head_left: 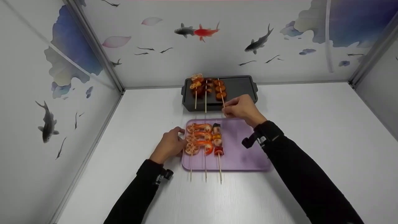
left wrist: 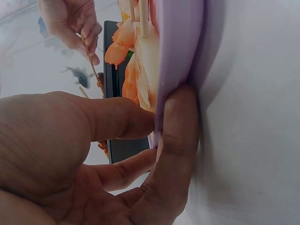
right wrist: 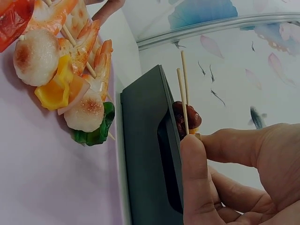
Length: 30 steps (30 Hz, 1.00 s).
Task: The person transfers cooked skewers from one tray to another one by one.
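In the head view my right hand (head_left: 244,109) pinches the stick end of a skewer of round orange-brown slices (head_left: 220,89), which lies over the dark grill pan (head_left: 241,88). The right wrist view has the thin stick (right wrist: 183,103) running to the thumb and fingertip. My left hand (head_left: 169,143) grips the left rim of a purple tray (head_left: 245,160), thumb and fingers on either side of the edge in the left wrist view. On the tray lie a lotus root skewer (head_left: 192,149), a shrimp skewer (head_left: 203,135) and a mixed skewer (head_left: 218,151), sticks toward me.
At the pan's left side lie a lotus root and meat skewer (head_left: 196,84) and a dark brown skewer (head_left: 207,88), their sticks jutting over the front edge. The pan stands against the back wall (head_left: 155,68), just beyond the tray. A side wall (head_left: 28,77) borders the table's left.
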Available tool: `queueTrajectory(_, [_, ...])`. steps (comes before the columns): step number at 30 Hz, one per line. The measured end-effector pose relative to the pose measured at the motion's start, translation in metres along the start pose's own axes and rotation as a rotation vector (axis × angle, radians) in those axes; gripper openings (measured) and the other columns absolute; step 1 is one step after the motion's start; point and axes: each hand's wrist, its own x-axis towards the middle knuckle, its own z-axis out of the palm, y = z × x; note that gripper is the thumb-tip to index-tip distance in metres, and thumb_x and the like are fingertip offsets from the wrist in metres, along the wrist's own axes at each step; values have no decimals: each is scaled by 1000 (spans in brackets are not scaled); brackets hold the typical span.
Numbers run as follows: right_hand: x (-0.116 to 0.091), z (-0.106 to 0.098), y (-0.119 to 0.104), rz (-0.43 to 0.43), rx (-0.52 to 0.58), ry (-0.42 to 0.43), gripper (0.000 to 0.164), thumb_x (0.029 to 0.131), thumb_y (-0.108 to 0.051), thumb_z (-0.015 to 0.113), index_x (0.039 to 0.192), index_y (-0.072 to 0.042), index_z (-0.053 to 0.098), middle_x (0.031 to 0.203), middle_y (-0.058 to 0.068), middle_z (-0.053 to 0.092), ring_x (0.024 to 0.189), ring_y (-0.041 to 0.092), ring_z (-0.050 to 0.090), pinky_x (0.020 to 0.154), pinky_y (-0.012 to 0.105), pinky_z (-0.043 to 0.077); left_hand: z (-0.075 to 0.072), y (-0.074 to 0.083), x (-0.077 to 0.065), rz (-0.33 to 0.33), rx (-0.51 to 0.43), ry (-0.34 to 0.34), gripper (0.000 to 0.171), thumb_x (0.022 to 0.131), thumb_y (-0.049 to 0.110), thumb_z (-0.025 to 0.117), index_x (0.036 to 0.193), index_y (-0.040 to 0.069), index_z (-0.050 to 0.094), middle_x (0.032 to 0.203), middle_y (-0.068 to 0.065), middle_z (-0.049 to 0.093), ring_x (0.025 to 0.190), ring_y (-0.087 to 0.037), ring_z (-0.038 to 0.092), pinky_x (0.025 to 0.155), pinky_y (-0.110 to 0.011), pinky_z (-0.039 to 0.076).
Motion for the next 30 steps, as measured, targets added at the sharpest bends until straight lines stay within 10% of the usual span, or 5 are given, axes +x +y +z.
queueTrajectory(30, [-10,4,5,12,112,-20,32,87,-1,77,116,11,68,106,24,71,87,30,74,77,37,60,-1,0,-1,-1,-22,-8,44,96,15,62,137,3,54,83,-7,69,63,-21,69,55,-32,55])
